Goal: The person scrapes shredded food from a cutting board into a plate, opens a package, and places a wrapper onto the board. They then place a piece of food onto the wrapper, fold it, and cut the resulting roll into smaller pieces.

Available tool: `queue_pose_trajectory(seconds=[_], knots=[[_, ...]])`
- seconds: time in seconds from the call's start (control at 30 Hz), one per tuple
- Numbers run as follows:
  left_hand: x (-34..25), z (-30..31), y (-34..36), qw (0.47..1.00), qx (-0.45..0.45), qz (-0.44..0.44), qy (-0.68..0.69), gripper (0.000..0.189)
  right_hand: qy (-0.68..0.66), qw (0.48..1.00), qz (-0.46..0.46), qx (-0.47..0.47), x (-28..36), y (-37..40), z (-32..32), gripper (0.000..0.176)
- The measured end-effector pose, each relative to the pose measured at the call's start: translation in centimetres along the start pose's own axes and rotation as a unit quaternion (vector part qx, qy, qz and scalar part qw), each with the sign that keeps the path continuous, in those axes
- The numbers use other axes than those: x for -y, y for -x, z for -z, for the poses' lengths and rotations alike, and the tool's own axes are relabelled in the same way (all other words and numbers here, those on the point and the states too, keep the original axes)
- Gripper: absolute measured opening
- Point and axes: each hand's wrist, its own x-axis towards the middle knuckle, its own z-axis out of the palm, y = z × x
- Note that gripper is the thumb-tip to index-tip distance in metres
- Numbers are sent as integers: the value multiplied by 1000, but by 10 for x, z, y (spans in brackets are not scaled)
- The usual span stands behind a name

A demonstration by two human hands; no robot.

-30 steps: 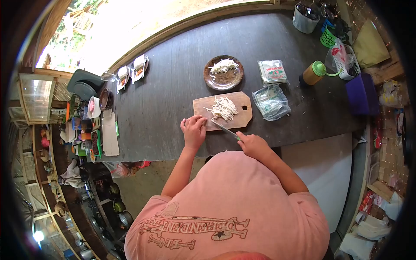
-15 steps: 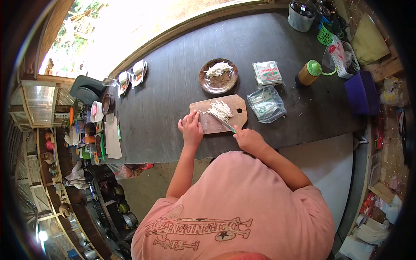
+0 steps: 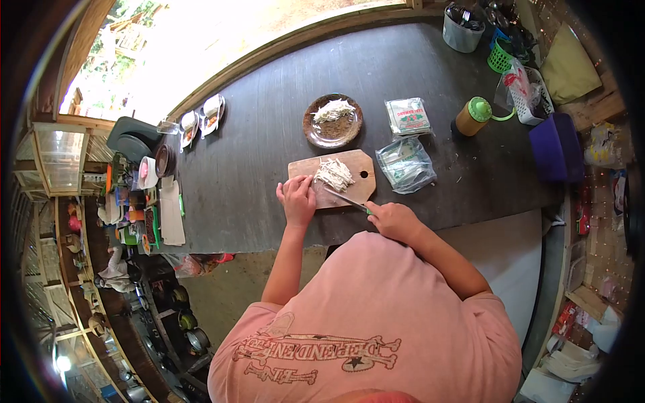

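Observation:
A wooden cutting board (image 3: 359,161) with a round hole lies near the table's front edge, and a heap of pale, thin-cut strips (image 3: 334,174) sits on it. My left hand (image 3: 297,200) rests over the board's left end, fingers spread and fingertips beside the heap. In my right hand (image 3: 392,220) is a knife (image 3: 347,199) with a green handle, gripped at the board's front right. Its blade points left across the board, just in front of the strips. Behind the board stands a brown plate (image 3: 334,139) with more pale strips (image 3: 334,110) on it.
Right of the board lie a clear plastic packet (image 3: 406,165) and a printed pack (image 3: 408,117). Beyond are a green-capped bottle (image 3: 473,117) and a purple container (image 3: 557,148). Two small dishes (image 3: 212,114) and stacked brown bowls (image 3: 165,161) sit at the left.
The knife blade has drawn back from the heap toward the board's front edge, with my right hand slightly lower. My left hand stays at the board's left end. The view shifted slightly.

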Motion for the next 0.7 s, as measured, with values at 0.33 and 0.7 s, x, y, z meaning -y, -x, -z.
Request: queue_pose_trajectory(seconds=[0.33, 0.7], knots=[[-26, -19, 4, 997, -58, 45, 21, 36, 9, 1000, 0, -3, -21, 5, 16, 35], [-9, -2, -3, 997, -51, 51, 7, 25, -7, 1000, 21, 18, -7, 0, 12, 34]])
